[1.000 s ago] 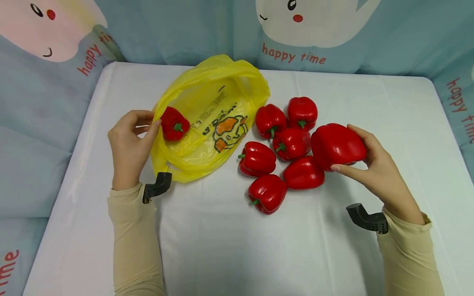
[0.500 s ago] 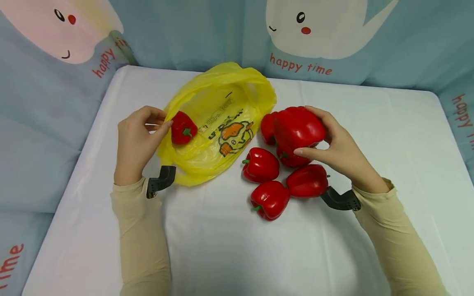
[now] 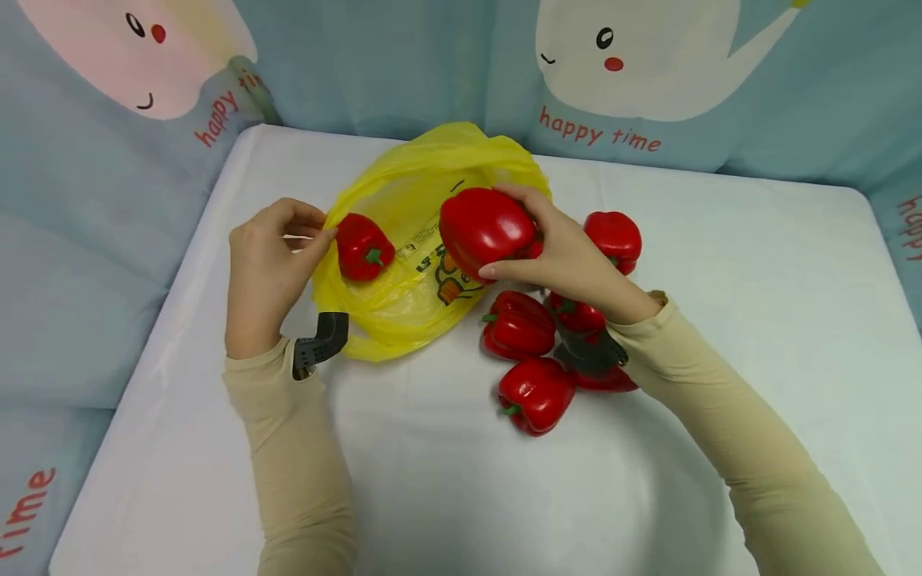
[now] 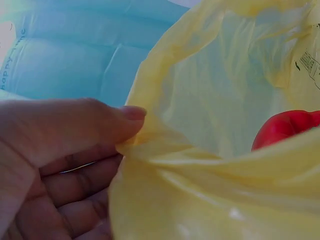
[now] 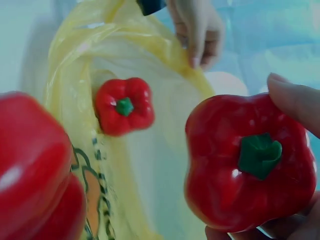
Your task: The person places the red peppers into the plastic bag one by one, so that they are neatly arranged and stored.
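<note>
Bell peppers (image 3: 483, 228): red; stems (image 3: 374, 256) green. Bag (image 3: 403, 312): yellow; cartoon print (image 3: 450, 290) in black and orange. Worktop (image 3: 446, 488): white. Curtain (image 3: 403, 64): blue; pale figures (image 3: 655, 72), red "happy time" lettering (image 3: 571, 126). Sleeves (image 3: 302, 464): beige.

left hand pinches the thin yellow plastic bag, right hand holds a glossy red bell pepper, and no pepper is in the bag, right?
No: the head view shows one red, green-stemmed bell pepper inside the thin yellow plastic bag. The left hand does pinch the bag, and the right hand holds a glossy red bell pepper.
</note>
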`<state>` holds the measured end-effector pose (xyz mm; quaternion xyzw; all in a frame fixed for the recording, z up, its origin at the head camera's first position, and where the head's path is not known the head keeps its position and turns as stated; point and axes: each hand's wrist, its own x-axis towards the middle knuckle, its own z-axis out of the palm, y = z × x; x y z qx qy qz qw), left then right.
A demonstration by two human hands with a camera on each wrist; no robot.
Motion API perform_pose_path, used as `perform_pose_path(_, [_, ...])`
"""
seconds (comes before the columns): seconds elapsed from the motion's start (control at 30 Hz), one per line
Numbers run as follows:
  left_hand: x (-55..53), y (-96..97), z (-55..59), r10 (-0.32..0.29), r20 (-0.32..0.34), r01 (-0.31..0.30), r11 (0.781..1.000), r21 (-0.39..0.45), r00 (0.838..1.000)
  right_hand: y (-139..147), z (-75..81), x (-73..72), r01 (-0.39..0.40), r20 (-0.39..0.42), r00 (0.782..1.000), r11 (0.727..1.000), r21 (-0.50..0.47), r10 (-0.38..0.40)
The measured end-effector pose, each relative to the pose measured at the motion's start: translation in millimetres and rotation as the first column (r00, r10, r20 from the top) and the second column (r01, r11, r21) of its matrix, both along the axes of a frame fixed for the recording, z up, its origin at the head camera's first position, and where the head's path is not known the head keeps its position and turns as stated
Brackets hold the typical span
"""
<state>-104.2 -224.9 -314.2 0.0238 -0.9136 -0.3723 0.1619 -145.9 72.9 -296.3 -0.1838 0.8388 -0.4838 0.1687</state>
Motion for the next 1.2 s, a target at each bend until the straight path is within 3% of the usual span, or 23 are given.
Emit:
perform_pose_path(0.27, [-1.7,4.6,-0.4,0.015,-0.018,-0.014,1.000,0.019,1.000,-32.0,-9.6,-22.4,-0.041,0.059,0.997,0.999,-0.026,0.043])
perform_pose_path(0.57, [-2.9,3.8,-1.5,0.027,-0.022,-0.027,0.999,0.021,0.999,-62.1,-21.2,-37.9,-0.053,0.122,0.991,0.998,0.027,0.049])
perform_pose_path(0.83, [-4.0,1.0,-4.7,0.023,-0.038,-0.023,1.000,0.019,0.999,-82.1,-41.8,-57.6,-0.073,0.104,0.992,0.997,0.039,0.069])
perform_pose_path(1.2, [-6.1,-6.4,-9.6,0.024,-0.047,-0.022,0.998,0.053,0.999,-99.9,-60.2,-77.4,-0.083,0.118,0.989,0.996,-0.033,0.086])
